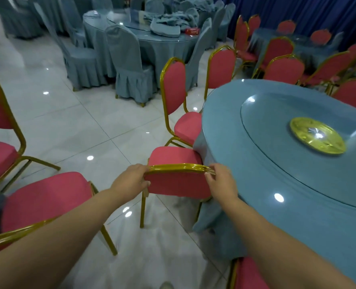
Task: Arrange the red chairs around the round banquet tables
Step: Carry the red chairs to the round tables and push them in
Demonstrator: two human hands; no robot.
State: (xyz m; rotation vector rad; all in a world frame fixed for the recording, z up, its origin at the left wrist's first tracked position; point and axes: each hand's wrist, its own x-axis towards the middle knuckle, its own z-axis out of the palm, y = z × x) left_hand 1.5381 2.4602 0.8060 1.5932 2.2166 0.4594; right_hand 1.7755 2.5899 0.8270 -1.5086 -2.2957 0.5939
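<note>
Red padded upholstery in a gold tubular metal frame makes up the held chair (177, 176), which stands at the near left edge of the round table (277, 155), its seat touching the hanging blue tablecloth (212, 213). The left hand (131, 180) grips the left corner of the backrest's top rail, fingers curled round the tube; the right hand (221, 180) clasps the right corner likewise. A second red chair (179, 105) stands just beyond, seat tucked against the table edge. Open glossy tiled floor (79, 126) lies to the left, bounded by two more red chairs (41, 203) nearby. A glass turntable (298, 147) with a gold hub (317, 135) tops the table.
</note>
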